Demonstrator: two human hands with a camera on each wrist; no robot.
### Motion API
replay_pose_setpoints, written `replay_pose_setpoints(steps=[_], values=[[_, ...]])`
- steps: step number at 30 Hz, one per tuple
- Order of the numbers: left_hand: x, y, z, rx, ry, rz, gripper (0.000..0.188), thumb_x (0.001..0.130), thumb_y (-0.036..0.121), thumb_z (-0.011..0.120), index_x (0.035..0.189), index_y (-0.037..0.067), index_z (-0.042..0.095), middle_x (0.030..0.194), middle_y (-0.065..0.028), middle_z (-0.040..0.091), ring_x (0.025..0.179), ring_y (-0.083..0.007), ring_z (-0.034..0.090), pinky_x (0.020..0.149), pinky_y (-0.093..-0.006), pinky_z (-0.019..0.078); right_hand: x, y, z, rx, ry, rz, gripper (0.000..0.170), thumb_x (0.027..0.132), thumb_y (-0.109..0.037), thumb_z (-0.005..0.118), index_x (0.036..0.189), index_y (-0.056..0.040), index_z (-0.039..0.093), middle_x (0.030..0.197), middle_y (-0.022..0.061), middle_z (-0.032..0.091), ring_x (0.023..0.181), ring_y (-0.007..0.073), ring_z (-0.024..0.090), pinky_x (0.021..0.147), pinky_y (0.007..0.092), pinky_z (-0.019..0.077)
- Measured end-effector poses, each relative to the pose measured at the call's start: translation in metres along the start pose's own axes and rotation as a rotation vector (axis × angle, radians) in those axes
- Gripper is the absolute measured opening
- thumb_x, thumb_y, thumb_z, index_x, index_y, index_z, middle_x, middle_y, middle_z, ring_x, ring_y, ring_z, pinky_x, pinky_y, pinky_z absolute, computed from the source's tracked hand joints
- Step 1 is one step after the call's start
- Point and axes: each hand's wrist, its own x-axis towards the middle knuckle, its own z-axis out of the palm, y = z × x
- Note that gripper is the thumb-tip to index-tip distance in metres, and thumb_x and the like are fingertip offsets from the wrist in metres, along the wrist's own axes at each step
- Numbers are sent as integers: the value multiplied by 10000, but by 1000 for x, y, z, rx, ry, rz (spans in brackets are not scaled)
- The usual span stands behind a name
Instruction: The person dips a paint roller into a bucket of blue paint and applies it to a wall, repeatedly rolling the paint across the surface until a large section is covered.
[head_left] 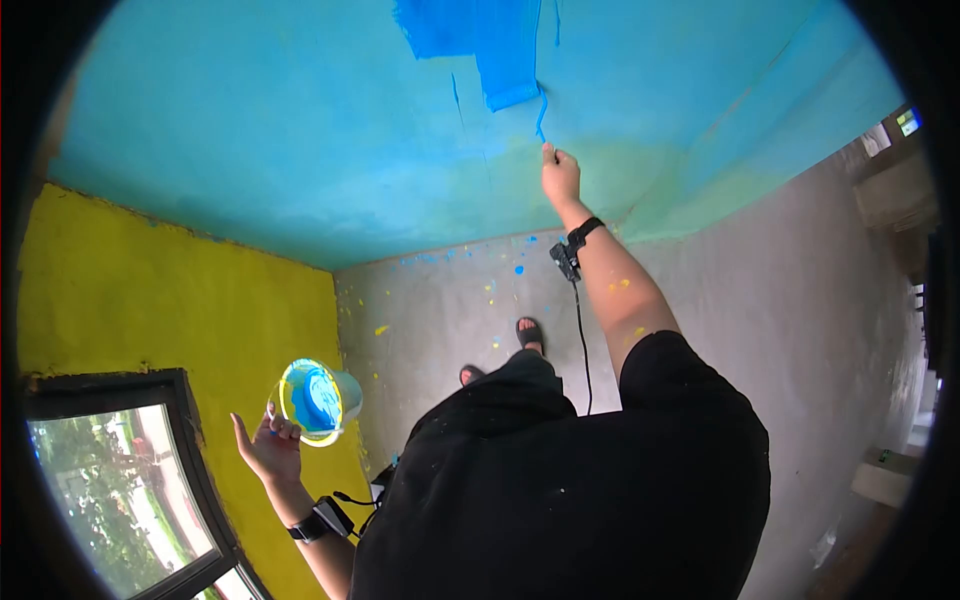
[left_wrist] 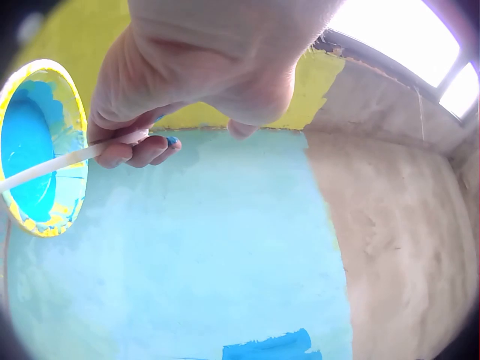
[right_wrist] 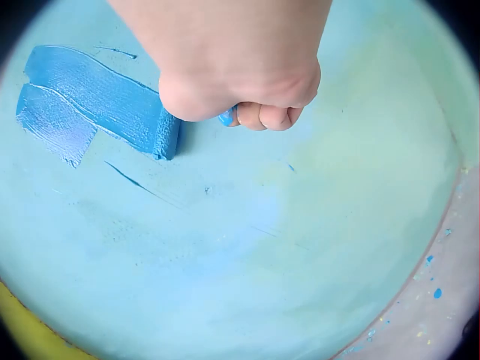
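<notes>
My right hand [head_left: 562, 178] grips the handle of a paint roller [head_left: 514, 97], its blue-coated sleeve against the light blue wall [head_left: 330, 130]. A fresh darker blue stripe [head_left: 508, 45] runs up from the roller. In the right wrist view, the roller sleeve [right_wrist: 166, 135] lies at the end of that stripe, and most of its handle is hidden behind the hand. Lower left, my left hand [head_left: 272, 455] holds a bucket [head_left: 350, 396] by its white handle [left_wrist: 56, 163], fingers curled round it. Blue paint [left_wrist: 28, 150] covers the bucket's inside, and yellow smears mark the rim.
A yellow wall [head_left: 190, 290] with a dark-framed window [head_left: 115, 490] stands at my left. Blue and yellow drips spot the grey floor [head_left: 440, 290] around my sandalled feet [head_left: 530, 332]. A black cable [head_left: 582, 345] hangs from the right wrist.
</notes>
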Motion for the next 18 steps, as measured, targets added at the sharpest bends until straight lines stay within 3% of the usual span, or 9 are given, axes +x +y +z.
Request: replay_pose_setpoints(steps=[5,7,11,13,15,18], values=[[18,3,-20,-11,-5,-26,683,935,696,514,1020,23,587,692,11,416,609,-139,405,602,-277,346,11,6,-8,-73,2,-57,502,992,-389,572,696,17,573,671,256,600,668,473,575,623,527,433],[29,4,-26,-37,-50,-35,684,934,700,512,1010,25,587,691,12,418,607,-139,407,598,-277,345,8,-1,-10,-244,23,-136,449,986,-354,573,723,10,589,684,258,612,689,471,601,635,540,447],[31,4,-28,-37,-17,-48,680,927,707,514,977,32,585,682,12,425,595,-138,407,588,-276,345,5,-49,-8,-306,-50,-175,386,982,-333,571,768,-15,614,703,253,629,711,477,613,656,554,468],[29,2,-24,-30,19,-57,674,923,705,520,959,35,584,674,10,430,588,-137,403,584,-274,347,-1,-80,5,-189,-91,-266,361,981,-343,573,791,-43,635,716,248,641,737,478,627,669,558,482],[28,2,-24,-41,14,-59,677,920,709,521,944,36,587,672,8,435,585,-138,401,581,-276,347,0,-108,30,-213,-47,-461,391,976,-363,599,768,-32,622,665,246,616,669,464,625,615,543,483],[25,2,-21,-56,10,-52,680,915,714,525,931,37,588,671,9,436,584,-138,403,581,-277,350,-3,-156,55,-262,-33,-568,380,979,-371,592,782,-48,630,677,240,630,677,464,629,631,552,491]])
